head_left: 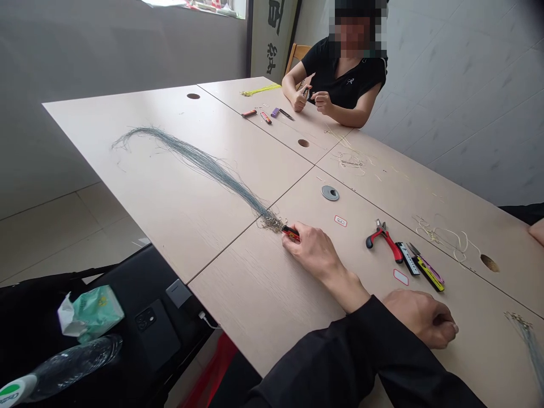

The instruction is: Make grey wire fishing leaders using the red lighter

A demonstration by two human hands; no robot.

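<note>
My right hand [317, 252] is closed round a slim red-and-black printed object [292, 233], perhaps a lighter; the fingers hide most of it. Its dark end meets the metal-ended tip of a long bundle of thin grey-blue cords [208, 167]. Small gold-coloured metal ends [272, 220] cluster at that tip, and the cords fan out across the table to the far left. Crossed beneath my right arm, my left hand [419, 318] rests on the table in a loose fist, with nothing seen in it. Close to it lie red-handled pliers [386, 241] and a small red-edged label [400, 277].
Scissors or tweezers and a yellow-black tool [428, 275] lie beside the pliers. Pale cords [442, 235] are scattered at right. Another cord bundle [525, 331] lies at the right edge. Across the table [238, 260] sits a person [344, 79]. A bottle [72, 362] is at lower left.
</note>
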